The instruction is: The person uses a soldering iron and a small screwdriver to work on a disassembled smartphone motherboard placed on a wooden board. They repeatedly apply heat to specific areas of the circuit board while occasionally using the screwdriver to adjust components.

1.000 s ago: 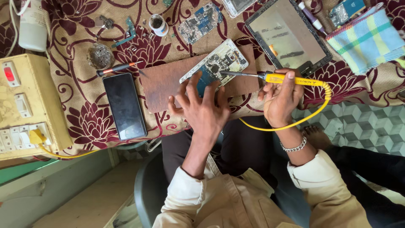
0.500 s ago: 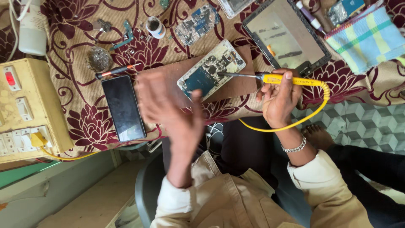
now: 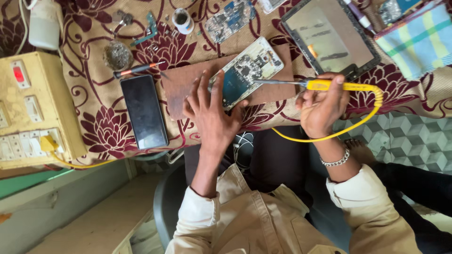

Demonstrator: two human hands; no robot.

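My left hand [image 3: 212,110] has come back down from mid-air and now lies flat, fingers spread, unclenched, on one opened phone [image 3: 246,71] resting on one brown board [image 3: 183,87]. My right hand [image 3: 322,106] grips one yellow soldering iron [image 3: 325,85], tip on that phone as before. One black phone [image 3: 143,111] lies left.

left hand [image 3: 212,110] flat, fingers spread, palm down; right hand [image 3: 322,108] curled in closed grip, wrist bent

Head view, steeply down, close.
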